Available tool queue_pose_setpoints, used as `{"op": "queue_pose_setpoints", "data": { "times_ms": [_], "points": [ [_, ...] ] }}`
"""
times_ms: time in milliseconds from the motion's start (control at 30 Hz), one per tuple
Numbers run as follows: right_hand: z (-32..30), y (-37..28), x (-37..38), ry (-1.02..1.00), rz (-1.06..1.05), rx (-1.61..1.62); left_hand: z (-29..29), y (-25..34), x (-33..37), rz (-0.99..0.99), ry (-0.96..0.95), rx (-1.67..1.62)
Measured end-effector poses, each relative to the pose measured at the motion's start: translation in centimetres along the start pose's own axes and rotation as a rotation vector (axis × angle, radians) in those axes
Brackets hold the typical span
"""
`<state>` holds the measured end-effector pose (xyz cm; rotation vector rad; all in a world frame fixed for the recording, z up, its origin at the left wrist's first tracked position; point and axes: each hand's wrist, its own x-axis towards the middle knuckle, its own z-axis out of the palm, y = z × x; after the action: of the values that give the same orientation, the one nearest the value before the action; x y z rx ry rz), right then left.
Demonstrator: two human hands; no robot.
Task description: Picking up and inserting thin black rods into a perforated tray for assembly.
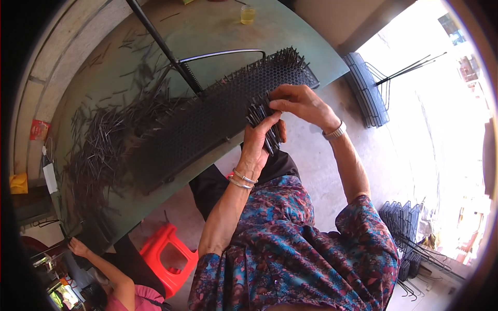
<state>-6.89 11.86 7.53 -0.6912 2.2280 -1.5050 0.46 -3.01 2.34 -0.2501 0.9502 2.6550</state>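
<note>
A bundle of thin dark sticks [258, 115] is gripped in my left hand [255, 142], whose fingers wrap round it above the table's near edge. At the bundle's upper end, the bent fingers of my right hand [303, 103] come together in a pinch. What those fingertips hold is hidden against the dark sticks. Just beyond both hands lies a long black panel [192, 132] full of small holes, set at a slant on the green table. Rows of dark sticks [288, 58] stand upright in its far side, most thickly at the right end.
Loose dark sticks [101, 140] heap on the green table [207, 31] at left. A metal pole with a curved bar [223, 52] crosses behind the panel. A cup of yellow liquid [248, 14] stands far back. Below are a red stool [168, 259], another person's arm [104, 264] and wire racks [365, 90].
</note>
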Motion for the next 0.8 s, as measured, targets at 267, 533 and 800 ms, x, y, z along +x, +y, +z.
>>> {"op": "queue_pose_setpoints", "data": {
  "times_ms": [267,533,800],
  "points": [
    [-0.5,-0.4,-1.0,0.079,0.153,0.037,0.6,0.1,-0.3,-0.046,0.110,-0.003],
    [-0.8,0.2,-0.9,0.217,0.151,0.162,1.1,0.7,-0.6,-0.093,0.197,0.140],
    [-1.6,-0.5,-0.8,0.138,0.187,0.110,0.7,0.3,-0.6,-0.074,0.203,0.225]
  ]
}}
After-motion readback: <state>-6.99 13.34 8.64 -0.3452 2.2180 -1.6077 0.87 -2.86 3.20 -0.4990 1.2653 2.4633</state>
